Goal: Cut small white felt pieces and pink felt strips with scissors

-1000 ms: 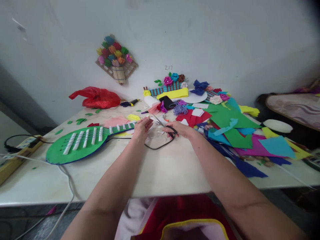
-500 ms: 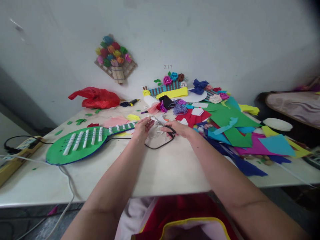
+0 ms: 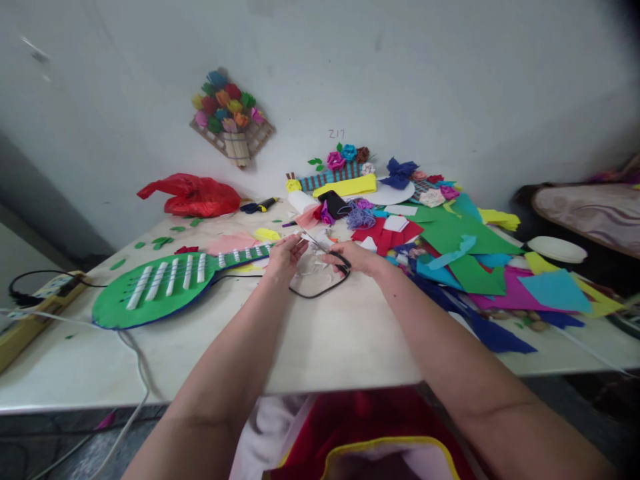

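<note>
My right hand (image 3: pixel 354 258) is closed round the dark handles of a pair of scissors (image 3: pixel 342 263), whose blades point up and left toward my other hand. In my left hand (image 3: pixel 286 255) the fingers pinch a small white piece of paper (image 3: pixel 306 237) beside the blade tips. White paper scraps (image 3: pixel 311 268) lie on the table between both hands. Left of my left hand rests a green guitar-shaped craft (image 3: pixel 155 291) with rolled white strips and strings on it; its neck reaches almost to that hand.
Coloured paper sheets (image 3: pixel 450 233) are heaped on the right of the table (image 3: pixel 345 347). A red plastic bag (image 3: pixel 200 195), a yellow-and-black tool (image 3: pixel 260 205) and a dark phone (image 3: pixel 334 205) lie toward the back. A black cable (image 3: pixel 315 296) loops near my hands; a power strip (image 3: pixel 43 313) sits at left.
</note>
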Tool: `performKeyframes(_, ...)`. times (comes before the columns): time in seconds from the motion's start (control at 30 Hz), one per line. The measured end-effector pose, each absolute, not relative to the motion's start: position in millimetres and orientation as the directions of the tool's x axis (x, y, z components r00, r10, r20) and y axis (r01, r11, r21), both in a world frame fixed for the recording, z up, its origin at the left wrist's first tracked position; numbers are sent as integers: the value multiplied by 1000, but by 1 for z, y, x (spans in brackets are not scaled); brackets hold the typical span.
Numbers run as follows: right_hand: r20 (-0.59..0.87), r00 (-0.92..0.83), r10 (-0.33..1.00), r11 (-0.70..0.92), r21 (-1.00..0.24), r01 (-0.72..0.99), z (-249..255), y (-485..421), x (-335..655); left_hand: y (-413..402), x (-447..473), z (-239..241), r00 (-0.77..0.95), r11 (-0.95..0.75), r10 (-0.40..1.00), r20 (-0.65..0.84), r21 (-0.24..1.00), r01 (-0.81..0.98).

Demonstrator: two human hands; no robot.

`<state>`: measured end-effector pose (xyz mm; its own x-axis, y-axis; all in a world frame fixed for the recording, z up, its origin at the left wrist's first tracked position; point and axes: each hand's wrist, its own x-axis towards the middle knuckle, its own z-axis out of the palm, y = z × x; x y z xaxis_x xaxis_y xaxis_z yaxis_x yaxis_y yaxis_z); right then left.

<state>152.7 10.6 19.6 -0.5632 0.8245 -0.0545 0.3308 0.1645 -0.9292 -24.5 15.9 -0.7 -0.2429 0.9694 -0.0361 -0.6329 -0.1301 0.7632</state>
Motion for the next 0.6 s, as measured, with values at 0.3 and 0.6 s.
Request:
performKeyframes(0.3, -53, -566, 823, 167, -929, 330, 17, 13, 152, 15, -25, 1, -244, -124, 969, -45, 764, -633)
performKeyframes(0.6, -56, -565, 823, 173, -923, 344, 20, 10, 151, 15, -25, 1, -259, -135, 965, -47, 757, -639)
